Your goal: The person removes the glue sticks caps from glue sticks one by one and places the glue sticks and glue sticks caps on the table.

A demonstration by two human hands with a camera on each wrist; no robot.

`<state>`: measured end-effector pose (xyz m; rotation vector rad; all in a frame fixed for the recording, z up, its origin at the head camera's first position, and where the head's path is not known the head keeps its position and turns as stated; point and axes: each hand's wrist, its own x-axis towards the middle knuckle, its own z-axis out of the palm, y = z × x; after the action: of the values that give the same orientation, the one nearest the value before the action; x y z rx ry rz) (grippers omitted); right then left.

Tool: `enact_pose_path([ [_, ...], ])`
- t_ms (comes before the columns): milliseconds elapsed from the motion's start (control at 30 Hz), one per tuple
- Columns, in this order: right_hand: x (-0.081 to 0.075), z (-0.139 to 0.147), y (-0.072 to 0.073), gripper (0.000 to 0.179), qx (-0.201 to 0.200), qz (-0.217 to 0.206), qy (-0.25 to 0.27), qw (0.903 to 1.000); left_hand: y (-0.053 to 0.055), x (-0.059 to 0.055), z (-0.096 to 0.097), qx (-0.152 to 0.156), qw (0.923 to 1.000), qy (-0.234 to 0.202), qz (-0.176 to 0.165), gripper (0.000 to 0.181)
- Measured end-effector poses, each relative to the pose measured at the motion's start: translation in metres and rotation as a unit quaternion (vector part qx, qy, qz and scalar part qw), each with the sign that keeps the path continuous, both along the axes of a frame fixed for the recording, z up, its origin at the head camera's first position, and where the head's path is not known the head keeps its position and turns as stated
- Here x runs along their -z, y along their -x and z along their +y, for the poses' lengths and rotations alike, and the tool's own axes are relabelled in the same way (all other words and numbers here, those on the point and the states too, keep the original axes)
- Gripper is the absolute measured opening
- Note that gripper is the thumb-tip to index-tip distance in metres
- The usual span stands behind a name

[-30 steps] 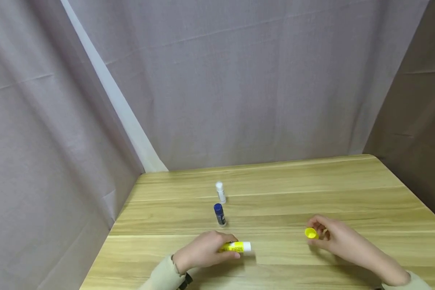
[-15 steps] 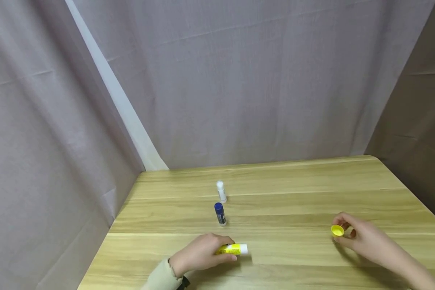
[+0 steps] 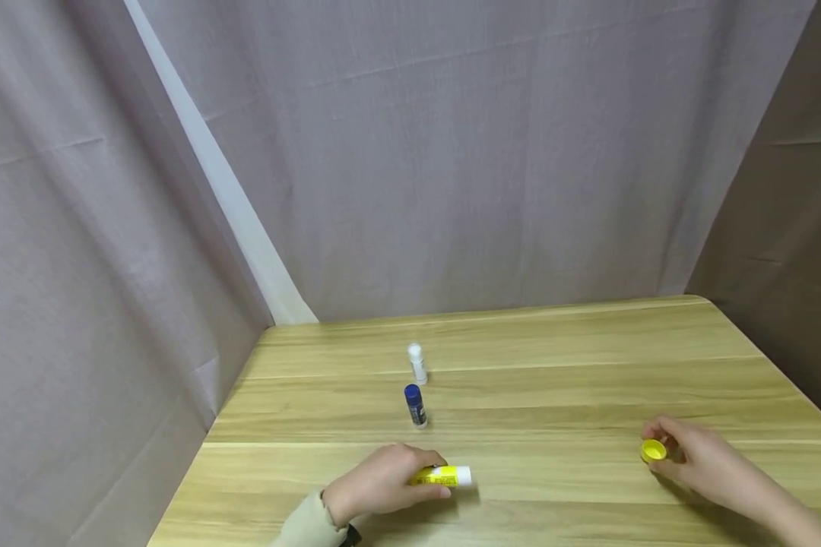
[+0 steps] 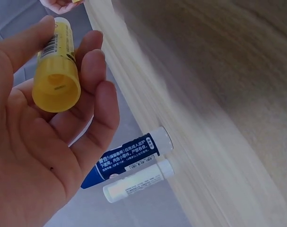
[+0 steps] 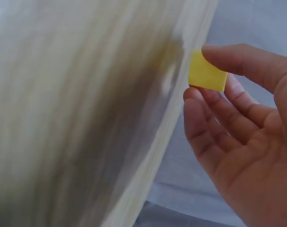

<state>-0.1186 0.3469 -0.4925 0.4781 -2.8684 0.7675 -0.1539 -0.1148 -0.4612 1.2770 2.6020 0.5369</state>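
— Two hands, both loaded? Take the upright navy-blue-capped glue stick as datum.

— Yes. Left hand grasps the yellow-labelled cylindrical glue stick with a white end, on the person's side of datum, roughly level, white end aimed right. Thumb one side, fingers curled on the other.

— Right?

— Right hand pinches the small round yellow plastic-looking cap, well right of datum, slightly nearer the person. Hollow side faces up.

— Cap touching the pale wood-grain table?

— Can't tell. Low over it at least.

— Anything else around datum?

— Slim white cylindrical glue stick, upright just behind it, small gap.

— Risks?

— My read, three. One: cap is small and held by fingertips only; uneven squeeze or early release and it could pop out and roll further right of datum. Two: left hand sits near datum; a forward drift of the knuckles could knock it over, and it could take the white stick down too. Three: uncapped white end; dip the wrist and it could smear the table in front of datum, if glue is exposed. Can't see that.
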Motion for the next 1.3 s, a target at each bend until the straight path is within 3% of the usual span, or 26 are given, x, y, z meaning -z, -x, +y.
enact_pose_path([
  [100, 0.000, 0.002, 0.001, 0.038, 0.003, -0.031, -0.008, 0.9995, -0.001, 0.000, 0.000, 0.000, 1.0000, -0.002, 0.001, 0.034],
  [300, 0.004, 0.005, 0.000, 0.037, -0.038, -0.029, 0.017, 0.9987, -0.002, 0.002, -0.001, 0.004, 1.0000, -0.007, 0.002, 0.032],
  [533, 0.002, 0.007, 0.002, 0.033, -0.049, -0.074, 0.021, 0.9958, -0.001, 0.004, -0.002, 0.017, 0.9998, -0.013, 0.004, 0.029],
  [767, 0.002, 0.006, 0.004, 0.035, -0.041, -0.080, 0.009, 0.9959, -0.001, 0.002, -0.005, 0.040, 0.9985, -0.034, -0.018, 0.025],
  [967, 0.000, 0.008, 0.006, 0.035, -0.046, -0.094, 0.007, 0.9945, 0.000, -0.001, -0.006, 0.055, 0.9941, -0.077, -0.053, 0.026],
  [1300, 0.001, 0.003, 0.009, 0.037, -0.025, -0.082, -0.024, 0.9960, 0.004, -0.010, -0.021, 0.012, 0.9877, -0.130, -0.085, 0.025],
])
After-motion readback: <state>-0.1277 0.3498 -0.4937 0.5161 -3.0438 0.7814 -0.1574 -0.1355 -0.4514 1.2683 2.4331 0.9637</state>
